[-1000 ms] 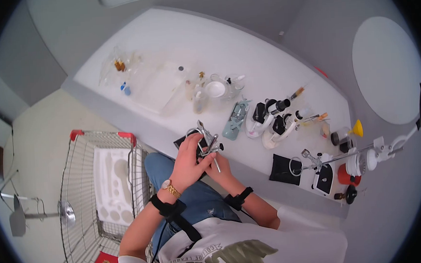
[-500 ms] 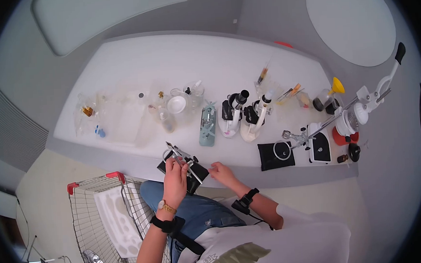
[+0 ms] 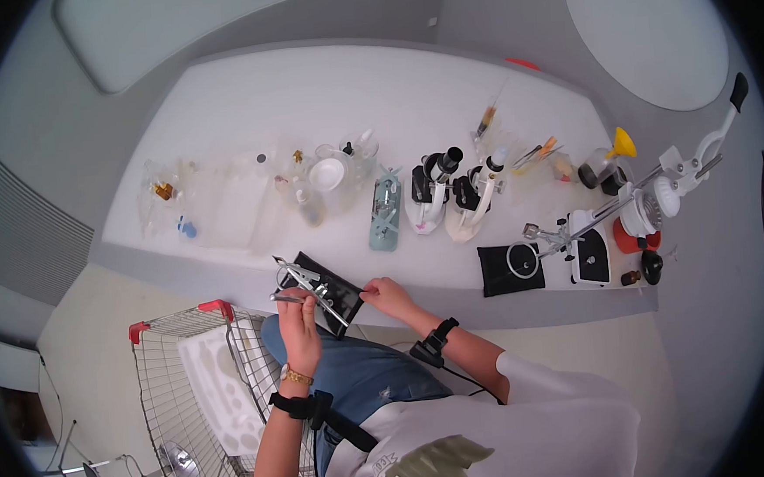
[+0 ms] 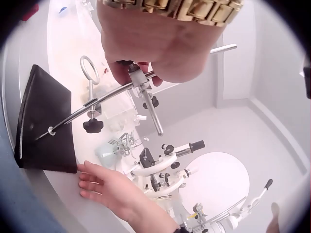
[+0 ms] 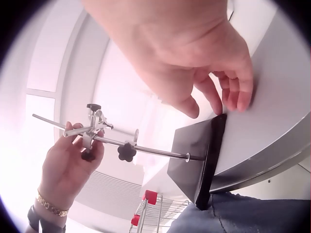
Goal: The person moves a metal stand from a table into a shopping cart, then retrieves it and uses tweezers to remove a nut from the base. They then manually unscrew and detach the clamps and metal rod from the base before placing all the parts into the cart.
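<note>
The left hand (image 3: pixel 298 331) grips a clamp (image 5: pixel 86 132) near the upper part of a metal rod (image 5: pixel 160 152). That rod rises from a black rectangular base (image 4: pixel 46 124), which lies tilted at the table's front edge. A metal ring (image 4: pixel 89 69) and dark knobs sit on the rod. Beside the base's corner is the right hand (image 3: pixel 392 299), its fingers loosely bent and their tips at the base's edge; in the right wrist view this hand (image 5: pixel 204 63) has its thumb and fingers apart. Whether the fingertips touch the base is hard to tell.
Two microscopes (image 3: pixel 430 192) and a teal tray (image 3: pixel 385 212) stand mid-table. To the right is another stand with a black base (image 3: pixel 512 270), near a yellow funnel (image 3: pixel 623 142). Glassware and a white dish (image 3: pixel 326 174) sit left of centre. A shopping cart (image 3: pixel 185 313) is at the lower left.
The right hand has come away from the clamps to the base's corner. The stand has tilted and its base has moved up onto the table edge, with the left hand still gripping the upper part.
</note>
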### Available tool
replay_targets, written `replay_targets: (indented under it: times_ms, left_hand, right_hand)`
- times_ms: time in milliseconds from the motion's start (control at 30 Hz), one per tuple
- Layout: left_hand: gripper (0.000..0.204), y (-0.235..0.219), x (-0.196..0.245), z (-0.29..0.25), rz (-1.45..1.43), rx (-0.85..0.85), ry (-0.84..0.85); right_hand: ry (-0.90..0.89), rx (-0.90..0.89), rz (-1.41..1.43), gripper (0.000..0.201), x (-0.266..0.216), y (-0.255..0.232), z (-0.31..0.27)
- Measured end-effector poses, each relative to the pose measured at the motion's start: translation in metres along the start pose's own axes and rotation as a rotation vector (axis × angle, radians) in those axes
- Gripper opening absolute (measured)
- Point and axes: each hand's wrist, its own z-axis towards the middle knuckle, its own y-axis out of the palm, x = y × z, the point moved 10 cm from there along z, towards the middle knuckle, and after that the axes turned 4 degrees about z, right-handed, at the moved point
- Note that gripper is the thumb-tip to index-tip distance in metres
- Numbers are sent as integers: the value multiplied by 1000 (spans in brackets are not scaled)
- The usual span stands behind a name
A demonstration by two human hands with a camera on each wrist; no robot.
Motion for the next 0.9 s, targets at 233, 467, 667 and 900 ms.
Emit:
replay_targets:
  times_ms: [233,467,667,900]
  left_hand:
    - [13,-41,-24,-14,-208,148,-92]
    - [29,-99,-83,-47,-760,408,-504]
    - [25,-73,-125,-75,-1248,416,-656]
    - [25,-57,-146,-67,-1181,261,-799]
  right_hand:
    - [374,-246,730,40,-13,29,0]
    - [87,-174,735,21,-127,-27,-21]
    - [128,-94,745,19,-175,-42,-38]
    - [235,-83,780,23,-163,-40,-43]
